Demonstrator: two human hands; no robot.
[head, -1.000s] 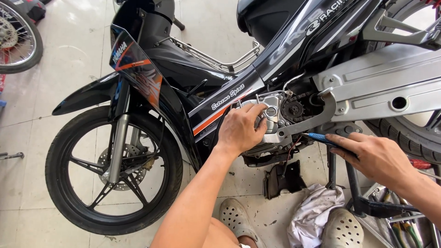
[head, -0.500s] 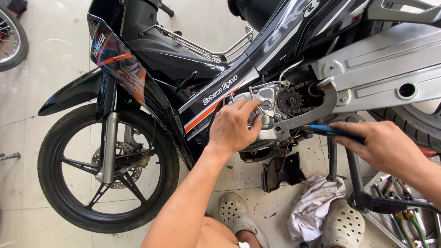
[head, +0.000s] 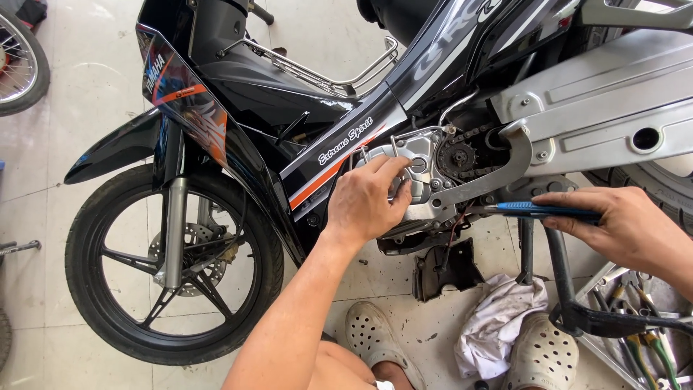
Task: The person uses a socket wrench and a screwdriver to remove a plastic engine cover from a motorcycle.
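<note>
Under you, pale tiled floor (head: 86, 94) carries the motorbike's front wheel (head: 173, 263), a black cover part (head: 444, 269), white rag (head: 499, 321), and tool tray (head: 635, 318).

Your left hand (head: 368, 202) rests on the engine cover (head: 413, 170), which looks like cast metal with a dull, slightly grimy silver finish. Just beside it, the sprocket (head: 456, 157) and its chain are dark, oily metal. Your right hand (head: 628, 227) grips a tool (head: 538, 210) with a blue handle, probably plastic, though its tip is too small to judge. The swingarm (head: 599, 101) is smooth, matt grey metal. The fairing (head: 238, 87) is glossy black plastic with shiny decals. The front tyre (head: 86, 289) is matt rubber. On the floor (head: 86, 87) of smooth, pale tiles, stained near the engine, lies a crumpled white cloth rag (head: 498, 325). Your clogs (head: 379, 339) look like matt, perforated foam.
</note>
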